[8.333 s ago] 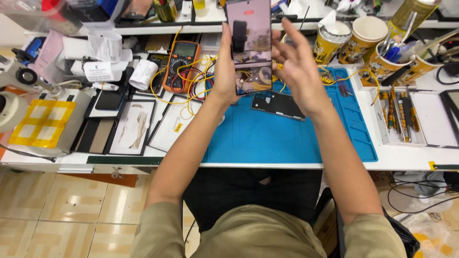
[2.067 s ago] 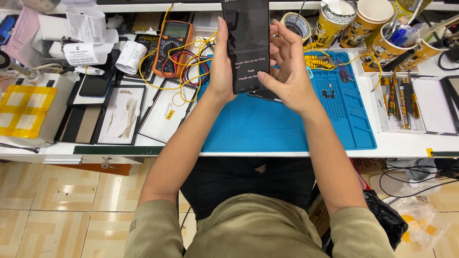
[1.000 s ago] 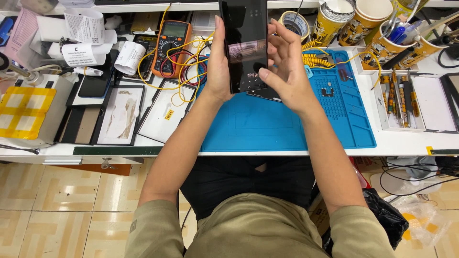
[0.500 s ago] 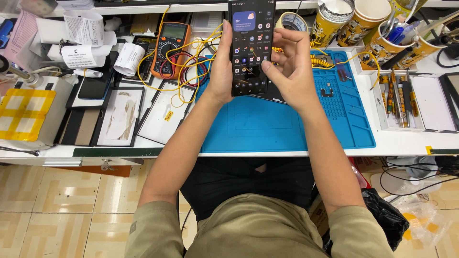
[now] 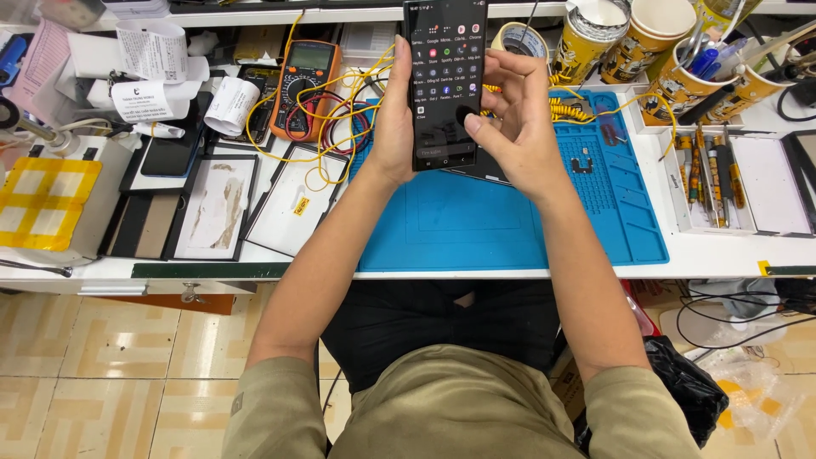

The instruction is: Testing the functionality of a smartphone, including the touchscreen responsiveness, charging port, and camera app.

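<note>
A black smartphone (image 5: pixel 445 76) with its screen lit and rows of app icons showing is held upright above the blue work mat (image 5: pixel 510 212). My left hand (image 5: pixel 393 119) grips the phone along its left edge. On the other side, my right hand (image 5: pixel 518 119) supports its right edge, and the thumb rests on the lower part of the screen. A second dark phone lies flat on the mat, mostly hidden behind my hands.
An orange multimeter (image 5: pixel 306 85) with red and yellow leads sits behind the mat. Dark screen panels (image 5: pixel 212 208) lie to the left, with paper rolls (image 5: pixel 153 59) behind them. Paper cups of tools (image 5: pixel 663 51) and a tray of screwdrivers (image 5: pixel 710 170) stand on the right.
The phone screen went from dark to lit and now shows an app grid. My right thumb has moved onto the screen. Both hands stay above the mat.
</note>
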